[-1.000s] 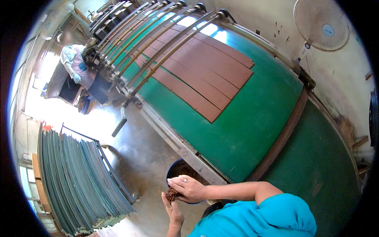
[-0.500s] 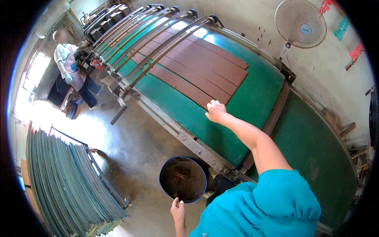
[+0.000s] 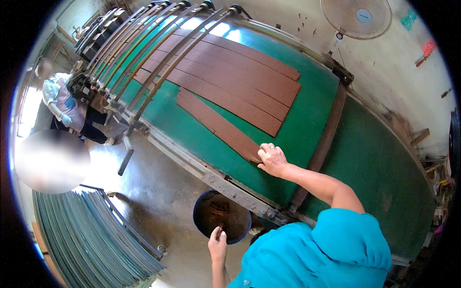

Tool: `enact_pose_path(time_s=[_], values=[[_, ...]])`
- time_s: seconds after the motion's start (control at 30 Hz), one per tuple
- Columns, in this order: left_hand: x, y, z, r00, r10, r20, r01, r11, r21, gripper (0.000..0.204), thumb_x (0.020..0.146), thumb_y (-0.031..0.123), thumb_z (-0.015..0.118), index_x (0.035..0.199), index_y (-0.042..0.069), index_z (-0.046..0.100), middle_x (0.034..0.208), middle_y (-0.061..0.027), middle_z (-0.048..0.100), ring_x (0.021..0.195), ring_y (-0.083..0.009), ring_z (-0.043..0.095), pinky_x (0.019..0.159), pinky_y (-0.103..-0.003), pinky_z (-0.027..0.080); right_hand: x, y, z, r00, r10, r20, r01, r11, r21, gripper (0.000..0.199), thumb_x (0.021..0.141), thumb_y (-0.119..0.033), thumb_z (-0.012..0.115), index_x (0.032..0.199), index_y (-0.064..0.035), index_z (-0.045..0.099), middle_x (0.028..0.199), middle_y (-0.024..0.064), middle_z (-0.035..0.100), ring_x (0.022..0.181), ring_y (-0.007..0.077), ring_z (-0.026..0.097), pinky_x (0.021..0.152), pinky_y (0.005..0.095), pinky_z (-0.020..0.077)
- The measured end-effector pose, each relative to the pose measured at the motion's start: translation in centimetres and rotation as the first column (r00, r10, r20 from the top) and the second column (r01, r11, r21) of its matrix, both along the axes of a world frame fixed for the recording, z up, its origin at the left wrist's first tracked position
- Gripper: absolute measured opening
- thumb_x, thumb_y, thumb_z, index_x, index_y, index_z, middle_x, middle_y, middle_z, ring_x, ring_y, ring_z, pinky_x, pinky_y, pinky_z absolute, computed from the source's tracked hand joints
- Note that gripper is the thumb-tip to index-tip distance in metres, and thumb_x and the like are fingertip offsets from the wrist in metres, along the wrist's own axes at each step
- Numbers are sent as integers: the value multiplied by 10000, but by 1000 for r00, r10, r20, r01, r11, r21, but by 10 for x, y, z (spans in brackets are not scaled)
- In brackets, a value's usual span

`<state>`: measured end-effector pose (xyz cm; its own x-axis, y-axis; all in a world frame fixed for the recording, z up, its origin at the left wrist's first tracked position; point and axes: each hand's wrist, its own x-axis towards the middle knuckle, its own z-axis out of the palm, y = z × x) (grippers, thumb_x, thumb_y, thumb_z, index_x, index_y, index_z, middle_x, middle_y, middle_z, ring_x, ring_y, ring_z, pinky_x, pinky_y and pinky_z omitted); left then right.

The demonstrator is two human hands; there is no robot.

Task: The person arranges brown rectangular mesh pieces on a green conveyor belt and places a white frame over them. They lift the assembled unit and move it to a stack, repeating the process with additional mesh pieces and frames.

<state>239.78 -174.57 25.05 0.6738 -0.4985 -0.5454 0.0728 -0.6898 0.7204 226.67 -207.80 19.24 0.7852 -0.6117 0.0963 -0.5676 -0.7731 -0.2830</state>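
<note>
So the brown ribbed strip [image 3: 216, 126] is lying on the green tabletop [image 3: 307, 103], near the edge on the person's side. It sits at an angle to the bigger brown ribbed panels [image 3: 235, 79], with a wedge of bare green between them that gets wider toward the person.

The right hand [image 3: 272, 159] is clamped on the near end of that strip, fingers curled over the tip. The left hand [image 3: 218, 246] is well away from it, down by a dark tub [image 3: 205, 200] with a blue rim. Its thumb and fingertips are bunched together over the tub's near side, but honestly can't tell if anything's pinched in there. Tub's got some brown stuff at the bottom.

Farther out, a row of metal bars [image 3: 185, 61] crosses over the far part of the tabletop, running over the panels, and there's a crank handle [image 3: 126, 161] at the side. Lower left is a rack packed with thin greenish sheets [image 3: 91, 235] on edge. Past that, a co-worker [image 3: 61, 98] in a light apron and gloves stands beside the machinery. Big round fan [image 3: 355, 26] by the wall, upper right.
</note>
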Motion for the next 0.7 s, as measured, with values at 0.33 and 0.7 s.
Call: enact_pose_path(time_s=[0.33,0.7], values=[[4,-91,-1,853,-23,-522,-108,969,-221,513,875,207,516,1302,4,316,1175,-161,500,990,-256,555,822,-346,476,17,-21,-13,942,-248,-226,335,744,578,428,612,-225,616,956,15,531,877,233,589,842,360,591,743,411,480],[31,-209,35,251,-38,-967,-647,737,-196,462,927,315,387,1265,1,360,1107,-133,566,755,-180,616,507,-253,519,-2,102,120,860,109,499,-499,389,775,329,615,-99,585,911,24,508,773,138,554,714,216,556,616,337,449]])
